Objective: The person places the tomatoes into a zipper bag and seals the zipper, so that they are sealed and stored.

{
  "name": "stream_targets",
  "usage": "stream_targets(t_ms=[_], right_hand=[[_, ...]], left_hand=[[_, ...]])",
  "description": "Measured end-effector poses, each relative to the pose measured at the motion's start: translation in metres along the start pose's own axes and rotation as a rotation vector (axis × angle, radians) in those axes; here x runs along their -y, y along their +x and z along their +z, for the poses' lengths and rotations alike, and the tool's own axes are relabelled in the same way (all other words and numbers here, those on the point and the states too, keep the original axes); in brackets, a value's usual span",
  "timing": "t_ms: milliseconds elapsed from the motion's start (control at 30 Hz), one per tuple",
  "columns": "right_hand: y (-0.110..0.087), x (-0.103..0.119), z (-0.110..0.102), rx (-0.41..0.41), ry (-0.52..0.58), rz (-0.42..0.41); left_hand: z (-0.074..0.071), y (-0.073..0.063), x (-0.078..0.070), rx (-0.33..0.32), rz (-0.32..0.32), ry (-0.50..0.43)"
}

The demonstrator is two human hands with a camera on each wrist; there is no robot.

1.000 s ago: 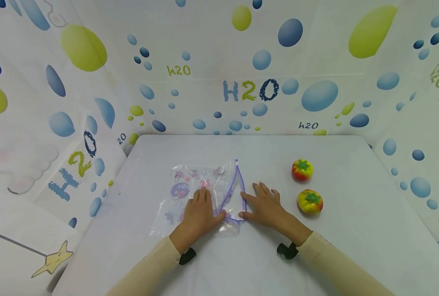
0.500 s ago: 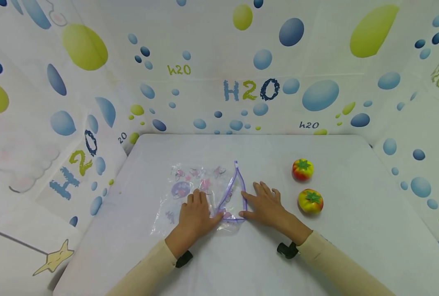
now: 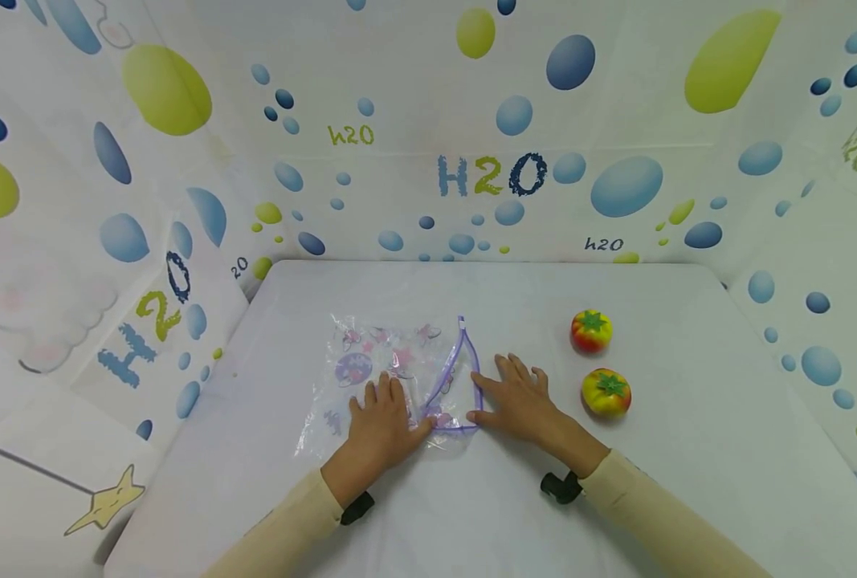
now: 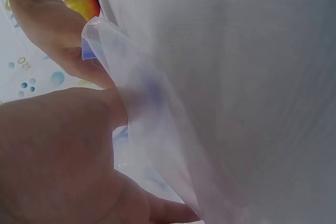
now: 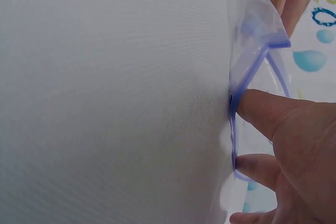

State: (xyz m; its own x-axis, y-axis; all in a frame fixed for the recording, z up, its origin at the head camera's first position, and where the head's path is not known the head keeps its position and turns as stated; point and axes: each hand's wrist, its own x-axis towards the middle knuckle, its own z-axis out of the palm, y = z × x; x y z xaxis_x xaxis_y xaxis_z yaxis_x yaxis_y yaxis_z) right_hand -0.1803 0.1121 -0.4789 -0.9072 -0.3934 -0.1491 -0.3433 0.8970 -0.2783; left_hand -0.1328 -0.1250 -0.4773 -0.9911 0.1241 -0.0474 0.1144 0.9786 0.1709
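Note:
A clear plastic zip bag with pink and purple prints lies flat on the white table. Its purple-edged mouth gapes in a triangle on the right, with the slider at the far tip. My left hand rests on the bag, fingers spread, its thumb at the near left corner of the mouth. With thumb and forefinger apart, my right hand presses the mouth's right edge down. The right wrist view shows that thumb against the purple strip. In the left wrist view the raised film partly covers my left thumb.
Two red-and-yellow toy fruits with green leafy tops stand right of my right hand, one farther back and one nearer. A printed cloth wall rises behind the table's far edge and along both sides.
My left hand has slid slightly left and toward me, its fingers spreading more. The mouth's near edge now lies straighter. My right hand and the fruits have stayed in place.

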Motion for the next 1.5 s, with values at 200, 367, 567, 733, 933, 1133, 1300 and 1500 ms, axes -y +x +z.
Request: stream_targets(t_ms=[200,367,567,733,933,1133,1300,1500], right_hand=[[0.001,-0.002,0.002,-0.011,-0.002,0.002],[0.001,-0.003,0.003,-0.012,0.003,0.001],[0.002,-0.003,0.003,-0.012,0.001,0.002],[0.001,-0.003,0.002,-0.012,0.001,0.004],[0.001,-0.003,0.003,-0.026,0.014,-0.005],[0.001,-0.003,0.006,-0.033,0.016,-0.014],[-0.002,-0.003,0.004,-0.048,0.042,-0.030],[-0.012,-0.005,-0.007,-0.080,0.094,-0.080]], left_hand=[[-0.001,0.000,0.000,0.041,-0.008,-0.013],[-0.001,0.000,0.000,0.063,-0.005,-0.037],[0.000,0.002,0.002,0.089,-0.006,-0.066],[0.000,0.003,0.002,0.100,0.000,-0.085],[0.000,0.006,0.001,0.102,0.001,-0.099],[-0.001,0.007,0.000,0.112,-0.005,-0.107],[-0.001,0.006,-0.001,0.116,-0.004,-0.112],[0.001,0.006,0.000,0.106,-0.007,-0.121]])
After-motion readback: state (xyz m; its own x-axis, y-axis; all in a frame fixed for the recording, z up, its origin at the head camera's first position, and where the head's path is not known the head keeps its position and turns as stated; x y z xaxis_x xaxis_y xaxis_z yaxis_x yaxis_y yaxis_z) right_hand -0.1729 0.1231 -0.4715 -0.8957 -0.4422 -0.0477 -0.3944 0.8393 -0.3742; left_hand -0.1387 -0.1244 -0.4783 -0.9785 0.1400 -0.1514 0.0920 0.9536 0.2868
